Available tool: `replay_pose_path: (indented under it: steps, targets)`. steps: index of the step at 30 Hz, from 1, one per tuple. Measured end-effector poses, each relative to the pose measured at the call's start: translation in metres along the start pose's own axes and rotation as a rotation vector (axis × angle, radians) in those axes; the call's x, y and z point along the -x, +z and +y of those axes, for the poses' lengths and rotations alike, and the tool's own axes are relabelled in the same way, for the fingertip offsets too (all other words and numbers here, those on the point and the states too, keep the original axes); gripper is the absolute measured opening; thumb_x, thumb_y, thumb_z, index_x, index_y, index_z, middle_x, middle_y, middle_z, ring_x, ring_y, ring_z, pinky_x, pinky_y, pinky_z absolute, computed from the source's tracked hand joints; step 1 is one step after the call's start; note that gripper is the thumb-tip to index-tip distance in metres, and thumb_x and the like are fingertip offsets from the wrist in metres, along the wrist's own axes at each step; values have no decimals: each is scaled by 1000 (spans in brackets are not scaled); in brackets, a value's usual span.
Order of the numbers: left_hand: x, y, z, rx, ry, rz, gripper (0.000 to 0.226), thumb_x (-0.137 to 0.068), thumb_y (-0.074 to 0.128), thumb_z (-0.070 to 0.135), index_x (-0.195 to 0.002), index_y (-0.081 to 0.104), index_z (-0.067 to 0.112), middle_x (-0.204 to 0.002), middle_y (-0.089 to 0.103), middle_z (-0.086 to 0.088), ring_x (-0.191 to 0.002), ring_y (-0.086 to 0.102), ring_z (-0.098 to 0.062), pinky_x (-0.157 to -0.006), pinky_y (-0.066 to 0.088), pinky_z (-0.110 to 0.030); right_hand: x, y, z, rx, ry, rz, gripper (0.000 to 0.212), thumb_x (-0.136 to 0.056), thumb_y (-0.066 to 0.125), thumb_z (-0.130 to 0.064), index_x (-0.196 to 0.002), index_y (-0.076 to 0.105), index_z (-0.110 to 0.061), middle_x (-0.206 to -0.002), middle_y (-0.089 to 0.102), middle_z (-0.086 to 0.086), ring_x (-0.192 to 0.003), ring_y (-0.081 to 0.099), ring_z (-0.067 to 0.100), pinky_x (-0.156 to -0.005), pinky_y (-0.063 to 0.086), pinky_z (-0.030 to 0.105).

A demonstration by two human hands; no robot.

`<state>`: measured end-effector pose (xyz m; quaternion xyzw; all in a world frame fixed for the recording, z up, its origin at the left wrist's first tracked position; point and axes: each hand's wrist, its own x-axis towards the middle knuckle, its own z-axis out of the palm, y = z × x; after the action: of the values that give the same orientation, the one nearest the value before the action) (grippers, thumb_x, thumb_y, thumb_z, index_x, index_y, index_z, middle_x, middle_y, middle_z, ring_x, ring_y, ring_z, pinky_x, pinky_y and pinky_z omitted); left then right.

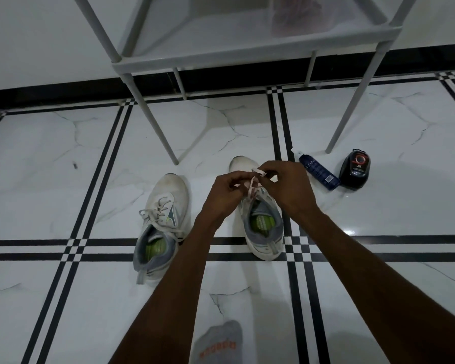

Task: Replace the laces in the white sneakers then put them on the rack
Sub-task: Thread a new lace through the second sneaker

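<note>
Two white mesh sneakers with grey collars stand side by side on the white marble-pattern tiled floor, toes toward the wall, in front of the grey metal-framed shoe rack.

Left sneaker: laced, grey-white lace crossing the eyelets, loose ends trailing over its right side. Its opening holds a lime-green insole, visible at the heel.

Right sneaker: its opening also shows a green insole with printed text, too small to read. A pale pink flat lace rises from the upper eyelet area to the hands.

Left hand: fingers curled, pinching the pink lace just above the tongue. Right hand: fingers curled, thumb and forefinger pinching the lace end near the toe side. The hands are close together over the right sneaker's forefoot; most of the lacing is hidden beneath them.

Rack: the lower shelf carries a translucent plastic bag with reddish contents, blurred, not identifiable.

To the right of the right sneaker, near a rack leg: a dark blue spray bottle with a white nozzle lies on its side, just beside a black rounded shoe-polish applicator with a red-ringed top.

A grey sock with orange lettering shows at the bottom edge.
</note>
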<state>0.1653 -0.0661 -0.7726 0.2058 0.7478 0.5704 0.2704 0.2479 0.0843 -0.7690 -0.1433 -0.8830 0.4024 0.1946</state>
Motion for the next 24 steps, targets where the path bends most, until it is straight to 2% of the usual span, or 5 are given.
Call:
replay_pose_path:
  steps: [5,12,17,21,24]
  targets:
    - [-1,1,2,-6,-29,-28,19,-97,65,10,-114,73,13,-111,69,5,-89,67,6,-74,51,-12,5,8,3,-437,231,28,9,-81,81,-12,-88,77,-9,-82,76,3,-77,74,20,-77,61,37]
    - [1,-13,3,-181,-170,28,18,-97,65,37,-90,68,21,-106,68,0,-91,63,-12,-79,44,-27,10,-1,8,-723,421,19,21,-77,84,-8,-94,75,1,-93,77,13,-84,74,21,-71,56,26]
    - [0,-43,24,294,-257,381,22,-95,55,30,-77,62,20,-66,68,4,-79,62,-16,-82,42,-36,13,3,3,-730,464,-45,25,-78,83,-12,-96,74,2,-91,77,14,-77,72,12,-66,53,21]
    - [0,-66,19,-82,-78,682,37,-92,63,38,-63,55,17,-61,56,1,-63,53,-12,-72,43,-32,10,2,-2,-740,459,-50,24,-79,83,-10,-97,73,2,-92,77,15,-78,72,14,-65,53,20]
    - [2,-71,9,-377,-42,853,33,-89,64,49,-87,57,17,-89,62,1,-92,57,-19,-84,42,-38,8,2,-5,-738,472,-68,21,-79,82,-7,-96,73,1,-94,77,15,-79,74,16,-67,55,21]
